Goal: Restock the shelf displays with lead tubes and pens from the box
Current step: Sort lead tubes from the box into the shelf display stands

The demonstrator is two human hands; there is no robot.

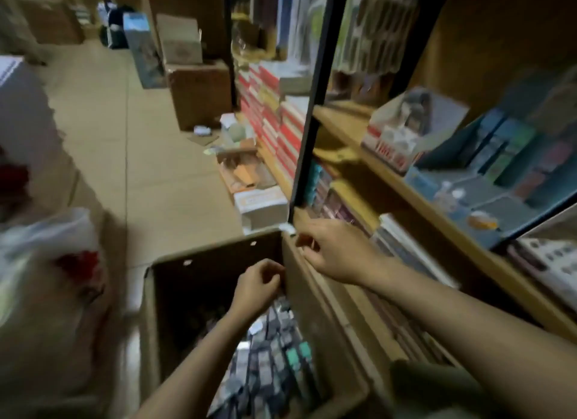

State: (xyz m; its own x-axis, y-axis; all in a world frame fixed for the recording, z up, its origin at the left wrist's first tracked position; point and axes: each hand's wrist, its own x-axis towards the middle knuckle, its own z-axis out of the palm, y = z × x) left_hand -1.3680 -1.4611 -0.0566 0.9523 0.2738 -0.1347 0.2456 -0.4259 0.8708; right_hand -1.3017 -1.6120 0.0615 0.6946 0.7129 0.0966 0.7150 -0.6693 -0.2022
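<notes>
Two hands work at the far right corner of an open cardboard box on the floor. Left hand is inside the box near its right wall, fingers curled as if pinching something small; blur hides what it holds, so its grip cannot be told. Right hand is just outside the same corner, fingers curled in toward the box's top edge, and whether it grips the edge or merely touches it cannot be told either.

Inside the box, against the right wall and below the left wrist, lie packs in dark, grey and teal rows, too blurred to say whether they are lead tubes or pens.

Right of the box stands a wooden shelf with a black upright post. On its upper board sits a blue tiered display with small packs standing in it, and a red-and-white carton just beside it. A lower board holds flat packs stacked on edge.

Left of the box lies a white plastic bag with red print. Brown cartons stand farther down the aisle.
</notes>
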